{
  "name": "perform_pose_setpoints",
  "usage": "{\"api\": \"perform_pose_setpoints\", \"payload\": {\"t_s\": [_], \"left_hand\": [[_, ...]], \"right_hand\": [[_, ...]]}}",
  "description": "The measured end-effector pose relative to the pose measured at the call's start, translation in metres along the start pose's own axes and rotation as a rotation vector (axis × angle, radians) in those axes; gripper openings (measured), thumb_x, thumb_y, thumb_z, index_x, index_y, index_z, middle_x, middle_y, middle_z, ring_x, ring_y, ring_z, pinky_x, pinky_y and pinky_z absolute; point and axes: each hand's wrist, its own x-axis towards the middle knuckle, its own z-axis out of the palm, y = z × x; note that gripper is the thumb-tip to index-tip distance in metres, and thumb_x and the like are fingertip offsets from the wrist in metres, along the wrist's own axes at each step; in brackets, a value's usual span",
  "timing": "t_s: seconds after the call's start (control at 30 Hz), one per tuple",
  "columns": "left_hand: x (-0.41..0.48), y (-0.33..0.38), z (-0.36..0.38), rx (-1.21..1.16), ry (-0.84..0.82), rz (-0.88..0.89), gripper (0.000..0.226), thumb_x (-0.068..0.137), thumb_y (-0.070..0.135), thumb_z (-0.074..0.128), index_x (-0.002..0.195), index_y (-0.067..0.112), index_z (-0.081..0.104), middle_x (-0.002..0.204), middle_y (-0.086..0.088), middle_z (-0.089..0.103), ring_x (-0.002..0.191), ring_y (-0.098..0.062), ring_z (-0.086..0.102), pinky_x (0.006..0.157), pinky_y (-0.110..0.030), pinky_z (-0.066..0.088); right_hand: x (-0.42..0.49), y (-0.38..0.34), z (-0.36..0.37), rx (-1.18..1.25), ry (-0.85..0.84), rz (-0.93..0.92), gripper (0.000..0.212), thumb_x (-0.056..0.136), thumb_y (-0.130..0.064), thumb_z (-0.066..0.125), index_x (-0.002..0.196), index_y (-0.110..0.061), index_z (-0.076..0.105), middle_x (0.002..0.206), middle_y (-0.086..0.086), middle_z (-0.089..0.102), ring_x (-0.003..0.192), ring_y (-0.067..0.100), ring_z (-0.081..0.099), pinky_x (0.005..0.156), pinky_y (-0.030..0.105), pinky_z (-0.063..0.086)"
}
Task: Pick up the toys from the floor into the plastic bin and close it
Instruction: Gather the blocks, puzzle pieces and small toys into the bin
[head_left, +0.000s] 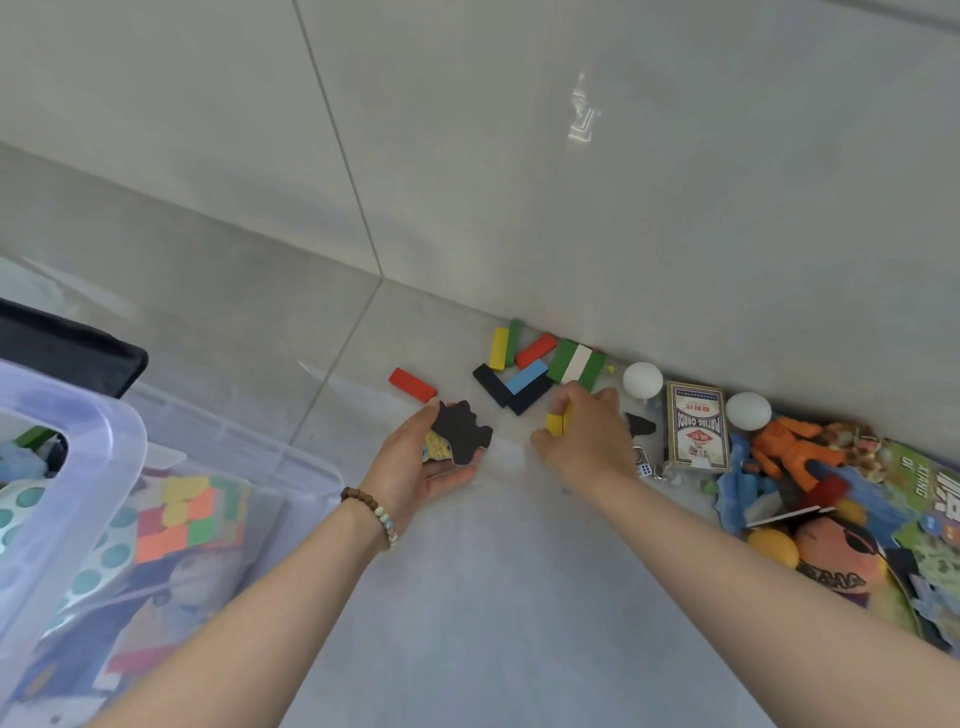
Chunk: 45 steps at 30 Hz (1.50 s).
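My left hand (426, 462) holds flat black puzzle pieces (462, 428) above the grey floor. My right hand (587, 431) is closed around yellow wooden blocks (557, 422). Just beyond both hands lies a heap of coloured blocks (530, 371) against the wall, with a lone red block (413, 384) to its left. The clear plastic bin (78, 457) stands at the left and holds a colour cube (189, 517) and other toys.
Two white balls (643, 379), a playing card box (696, 426), an orange figure (795, 449), a plush toy (836, 558) and a game box (930, 514) crowd the floor at the right. A black lid (67, 348) lies behind the bin.
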Motion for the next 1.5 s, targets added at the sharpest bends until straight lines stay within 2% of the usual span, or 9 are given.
{"api": "perform_pose_setpoints", "payload": {"t_s": [0.2,0.33,0.47,0.7,0.9,1.03,1.13,1.27,1.5], "left_hand": [[-0.001,-0.005,0.001,-0.026,-0.042,-0.080,0.040,0.095,0.038,0.045,0.123,0.011,0.056,0.111,-0.013,0.067,0.083,-0.025,0.068,0.075,-0.035,0.056],[-0.003,-0.007,0.006,-0.058,-0.125,-0.130,0.045,0.096,0.045,0.038,0.117,0.011,0.058,0.108,-0.014,0.068,0.091,-0.029,0.067,0.078,-0.038,0.056],[-0.001,-0.008,0.009,-0.071,-0.171,-0.089,0.053,0.095,0.052,0.033,0.119,0.012,0.058,0.113,-0.013,0.067,0.100,-0.028,0.066,0.087,-0.043,0.054],[0.002,0.000,0.006,-0.046,-0.160,0.004,0.037,0.097,0.038,0.040,0.119,0.012,0.056,0.096,-0.007,0.072,0.082,-0.018,0.071,0.062,-0.027,0.058],[0.006,0.003,-0.001,0.055,-0.083,0.113,0.034,0.094,0.034,0.047,0.121,0.015,0.054,0.105,-0.005,0.070,0.079,-0.016,0.072,0.063,-0.027,0.059],[0.008,0.002,-0.009,0.067,-0.065,0.145,0.029,0.092,0.035,0.050,0.116,0.020,0.056,0.108,-0.005,0.069,0.079,-0.017,0.072,0.065,-0.028,0.059],[0.008,0.003,-0.016,0.048,-0.063,0.154,0.028,0.093,0.034,0.050,0.116,0.021,0.056,0.104,-0.002,0.070,0.079,-0.017,0.072,0.064,-0.028,0.059],[0.007,0.002,-0.023,0.028,-0.054,0.159,0.026,0.094,0.034,0.049,0.114,0.020,0.057,0.097,0.001,0.072,0.077,-0.015,0.072,0.062,-0.026,0.058],[-0.001,-0.005,-0.028,0.007,-0.040,0.142,0.026,0.094,0.034,0.049,0.114,0.020,0.057,0.095,0.001,0.073,0.076,-0.015,0.072,0.059,-0.025,0.057]], "right_hand": [[-0.003,-0.002,-0.008,0.193,-0.048,0.005,0.021,0.075,-0.017,0.066,0.087,-0.018,0.048,0.099,0.004,0.049,0.076,0.017,0.046,0.064,0.027,0.035],[-0.012,-0.023,-0.008,0.360,-0.187,-0.252,0.022,0.076,-0.004,0.063,0.084,-0.020,0.050,0.091,-0.001,0.056,0.075,0.012,0.050,0.063,0.021,0.041],[-0.017,-0.029,-0.003,0.355,-0.302,-0.375,0.020,0.084,-0.014,0.065,0.094,-0.026,0.052,0.094,-0.008,0.062,0.082,0.005,0.057,0.072,0.017,0.046],[-0.002,-0.018,-0.018,0.446,-0.234,-0.322,0.015,0.089,-0.018,0.061,0.085,-0.033,0.061,0.096,-0.008,0.070,0.086,0.002,0.061,0.072,0.018,0.047],[0.020,0.001,-0.024,0.220,-0.120,-0.342,0.041,0.080,-0.006,0.067,0.116,-0.023,0.056,0.120,-0.007,0.051,0.112,0.010,0.045,0.091,0.019,0.034],[0.038,0.001,-0.018,-0.231,-0.209,-0.439,0.072,0.087,-0.024,0.062,0.148,-0.020,0.023,0.158,-0.003,0.014,0.146,0.020,0.007,0.115,0.032,0.008],[0.035,0.009,-0.006,-0.505,-0.164,-0.510,0.067,0.098,-0.035,0.041,0.150,-0.024,0.001,0.158,-0.006,-0.007,0.145,0.017,-0.014,0.116,0.036,-0.008],[0.015,0.025,0.005,-0.497,-0.126,-0.595,0.064,0.099,-0.036,0.035,0.149,-0.025,-0.003,0.157,-0.009,-0.010,0.143,0.010,-0.020,0.111,0.026,-0.018],[0.019,0.007,-0.002,-0.315,-0.231,-0.603,0.077,0.086,-0.036,0.062,0.148,-0.028,0.018,0.158,-0.008,0.009,0.146,0.014,0.003,0.115,0.027,0.006]]}}
